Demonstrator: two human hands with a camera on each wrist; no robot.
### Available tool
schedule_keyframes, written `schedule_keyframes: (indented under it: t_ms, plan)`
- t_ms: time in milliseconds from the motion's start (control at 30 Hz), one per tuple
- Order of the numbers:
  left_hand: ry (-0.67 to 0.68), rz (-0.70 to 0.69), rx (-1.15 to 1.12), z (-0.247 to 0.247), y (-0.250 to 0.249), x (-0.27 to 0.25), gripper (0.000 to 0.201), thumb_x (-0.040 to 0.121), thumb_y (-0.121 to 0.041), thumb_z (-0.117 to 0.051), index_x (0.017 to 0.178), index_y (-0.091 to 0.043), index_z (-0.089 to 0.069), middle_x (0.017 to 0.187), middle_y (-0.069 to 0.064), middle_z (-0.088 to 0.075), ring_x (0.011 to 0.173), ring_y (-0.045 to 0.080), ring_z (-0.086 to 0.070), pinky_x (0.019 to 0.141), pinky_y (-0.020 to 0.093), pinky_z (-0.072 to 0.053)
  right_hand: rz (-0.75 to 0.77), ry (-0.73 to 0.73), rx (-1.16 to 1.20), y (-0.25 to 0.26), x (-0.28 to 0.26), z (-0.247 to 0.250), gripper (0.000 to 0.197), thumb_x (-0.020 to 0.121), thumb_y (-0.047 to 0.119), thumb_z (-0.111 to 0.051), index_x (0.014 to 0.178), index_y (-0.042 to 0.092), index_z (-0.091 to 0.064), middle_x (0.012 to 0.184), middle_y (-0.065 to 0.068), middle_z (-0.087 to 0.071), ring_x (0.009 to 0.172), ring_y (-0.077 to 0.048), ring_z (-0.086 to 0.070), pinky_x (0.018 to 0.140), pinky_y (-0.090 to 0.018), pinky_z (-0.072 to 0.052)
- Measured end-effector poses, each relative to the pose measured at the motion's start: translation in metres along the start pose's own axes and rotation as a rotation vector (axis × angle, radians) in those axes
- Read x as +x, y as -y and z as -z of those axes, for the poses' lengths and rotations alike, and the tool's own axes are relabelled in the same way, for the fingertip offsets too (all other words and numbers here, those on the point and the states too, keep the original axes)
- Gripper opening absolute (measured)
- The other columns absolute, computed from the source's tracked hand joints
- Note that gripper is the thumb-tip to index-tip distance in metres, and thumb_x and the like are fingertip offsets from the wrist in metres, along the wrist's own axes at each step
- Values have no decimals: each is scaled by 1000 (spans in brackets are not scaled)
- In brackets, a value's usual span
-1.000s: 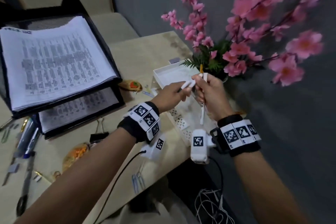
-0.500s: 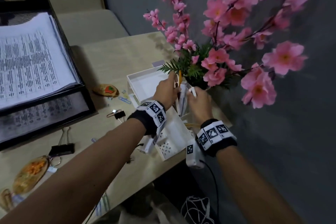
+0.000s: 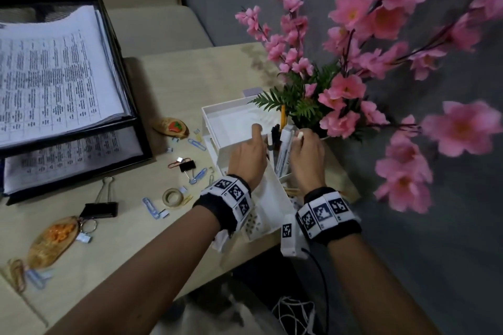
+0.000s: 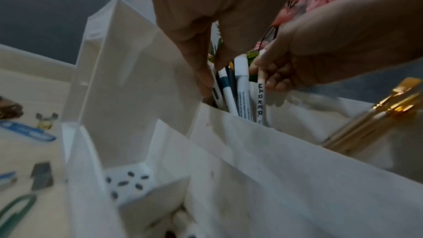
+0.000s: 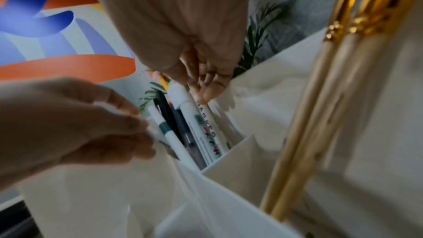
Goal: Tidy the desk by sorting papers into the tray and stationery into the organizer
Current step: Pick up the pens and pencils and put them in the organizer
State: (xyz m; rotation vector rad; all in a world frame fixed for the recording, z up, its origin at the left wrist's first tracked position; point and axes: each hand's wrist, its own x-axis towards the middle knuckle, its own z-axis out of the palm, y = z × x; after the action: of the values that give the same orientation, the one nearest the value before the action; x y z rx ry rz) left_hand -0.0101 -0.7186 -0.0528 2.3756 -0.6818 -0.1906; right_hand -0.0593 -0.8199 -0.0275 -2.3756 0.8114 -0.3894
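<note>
The white organizer (image 3: 268,198) stands at the desk's right edge. Its pen compartment holds several pens and markers (image 3: 283,149). My left hand (image 3: 261,141) reaches into that compartment and pinches a white pen with a teal band (image 5: 170,134). My right hand (image 3: 298,139) pinches the top of a white marker printed MARKER (image 4: 260,97), which stands in the same compartment. Both hands (image 4: 206,77) (image 5: 206,86) are close together over the pens. A stack of printed papers (image 3: 54,71) lies in the black tray (image 3: 136,130) at the left.
Binder clips (image 3: 100,209) (image 3: 187,165), paper clips (image 3: 197,144), a tape roll (image 3: 172,196) and a keychain (image 3: 51,239) lie on the desk. Pink flowers (image 3: 343,87) hang just behind the organizer. Gold-topped pens (image 4: 370,124) fill a neighbouring compartment.
Both hands held pens above the organizer a second ago. They have come down, and the pens now stand in the pen compartment. The head view has shifted right and closer.
</note>
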Motion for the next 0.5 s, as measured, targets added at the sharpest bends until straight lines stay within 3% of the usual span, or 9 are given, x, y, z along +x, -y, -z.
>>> schedule_keyframes:
  t_ms: [133, 200, 300, 400, 500]
  plan:
    - [72, -34, 31, 6, -7, 17, 27, 95, -5, -38, 120, -2, -47, 103, 24, -66, 95, 41, -61, 71, 40, -41, 46, 127, -30, 2, -2, -4, 47, 95, 5, -40, 141, 12, -33, 136, -16, -44, 126, -29, -42, 97, -29, -32]
    - [93, -58, -6, 7, -5, 21, 31, 93, -5, -41, 122, -4, -51, 104, 24, -67, 97, 40, -61, 79, 42, -45, 48, 168, 3, 3, -3, -6, 54, 95, 8, -39, 145, 20, -24, 139, -13, -43, 126, -29, -44, 98, -33, -37]
    - [180, -92, 46, 9, 0, 20, 33, 87, -2, -41, 117, -6, -55, 102, 21, -67, 96, 39, -61, 77, 40, -45, 116, 160, -114, 3, -2, -11, 53, 93, 4, -39, 144, 13, -27, 137, -18, -44, 124, -34, -45, 98, -42, -41]
    - [302, -106, 114, 13, 9, 14, 62, 86, 3, -41, 144, -12, -28, 110, 22, -64, 101, 37, -60, 72, 36, -43, 58, 160, -185, 11, 0, -11, 48, 94, 8, -39, 141, 10, -32, 130, -23, -43, 119, -40, -45, 96, -45, -41]
    - [309, -90, 18, 33, 25, -1, 76, 86, 4, -41, 151, -11, -6, 120, 22, -62, 105, 36, -60, 86, 42, -50, 30, 93, -214, 32, -4, -6, 47, 89, 7, -45, 136, 7, -39, 126, -25, -40, 118, -42, -42, 96, -47, -40]
